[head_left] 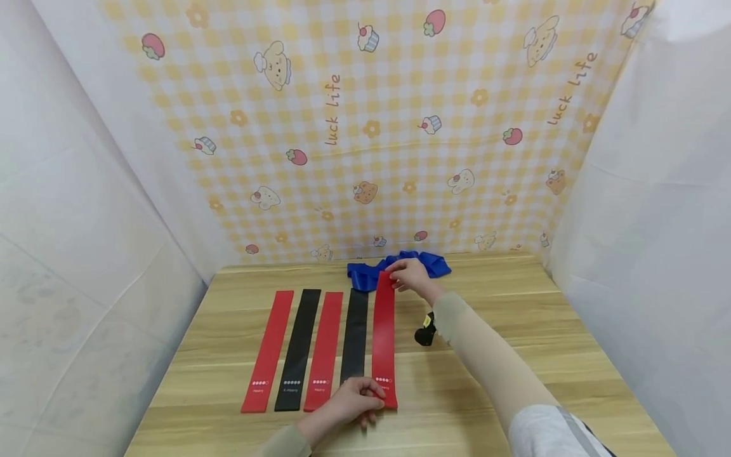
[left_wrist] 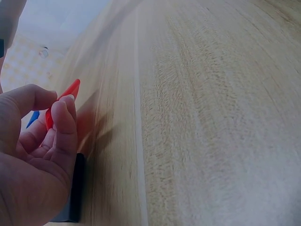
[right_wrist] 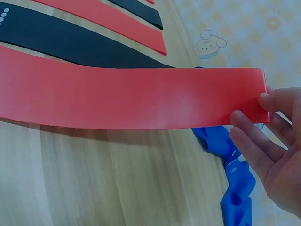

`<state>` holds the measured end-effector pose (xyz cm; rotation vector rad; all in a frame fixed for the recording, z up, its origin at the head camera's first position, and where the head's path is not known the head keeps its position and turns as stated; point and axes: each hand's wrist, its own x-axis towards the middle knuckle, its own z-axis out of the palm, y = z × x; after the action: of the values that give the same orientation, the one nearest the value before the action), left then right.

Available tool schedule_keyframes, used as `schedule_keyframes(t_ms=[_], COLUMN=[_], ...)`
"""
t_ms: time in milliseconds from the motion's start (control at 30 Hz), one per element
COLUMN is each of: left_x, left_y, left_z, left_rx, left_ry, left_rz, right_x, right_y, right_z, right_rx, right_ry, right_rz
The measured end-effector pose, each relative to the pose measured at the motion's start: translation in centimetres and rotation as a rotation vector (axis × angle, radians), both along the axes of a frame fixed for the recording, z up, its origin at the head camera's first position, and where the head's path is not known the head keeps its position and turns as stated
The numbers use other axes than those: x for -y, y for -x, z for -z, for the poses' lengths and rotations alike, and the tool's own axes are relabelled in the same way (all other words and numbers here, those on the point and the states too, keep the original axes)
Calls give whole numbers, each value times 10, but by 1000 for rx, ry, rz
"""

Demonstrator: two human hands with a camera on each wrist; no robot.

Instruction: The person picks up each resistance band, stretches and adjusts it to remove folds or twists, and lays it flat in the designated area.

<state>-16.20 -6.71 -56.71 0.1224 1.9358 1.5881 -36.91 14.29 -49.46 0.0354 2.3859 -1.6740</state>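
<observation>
A red resistance band (head_left: 384, 336), printed "Heavy" at its near end, is held lengthwise between both hands, at the right end of a row of bands. My left hand (head_left: 356, 400) pinches its near end between thumb and fingers, clear of the wood in the left wrist view. At the far end my right hand (right_wrist: 282, 141) grips the band's edge, and that end is raised off the table. Beside it lies a black band (head_left: 355, 330), its near end hidden by my left hand. Further left lie a red band (head_left: 324, 349), a black band (head_left: 299, 349) and another red band (head_left: 268, 349).
Crumpled blue bands (head_left: 365, 276) lie at the table's back, partly behind my right hand. A small black item with a yellow label (head_left: 425, 333) sits under my right forearm. The wooden table (head_left: 485, 393) meets a checked cloth backdrop (head_left: 371, 158) and white side walls.
</observation>
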Motion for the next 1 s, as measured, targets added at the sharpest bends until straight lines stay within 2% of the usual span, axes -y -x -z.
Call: schedule_keyframes(t_ms=[333,633,1000], left_x=[1,1,-2], left_y=[0,-1,-3], left_z=[2,4,0], left_rx=[-8,11,-21], left_ry=[-3,-4,67], left_rz=[3,-10,10], right_x=[4,6,10], right_y=[-2,-3,-3], right_z=[7,15,23], right_rx=[16,14,3], right_ry=[-43,-49,-65], right_rz=[11,5,0])
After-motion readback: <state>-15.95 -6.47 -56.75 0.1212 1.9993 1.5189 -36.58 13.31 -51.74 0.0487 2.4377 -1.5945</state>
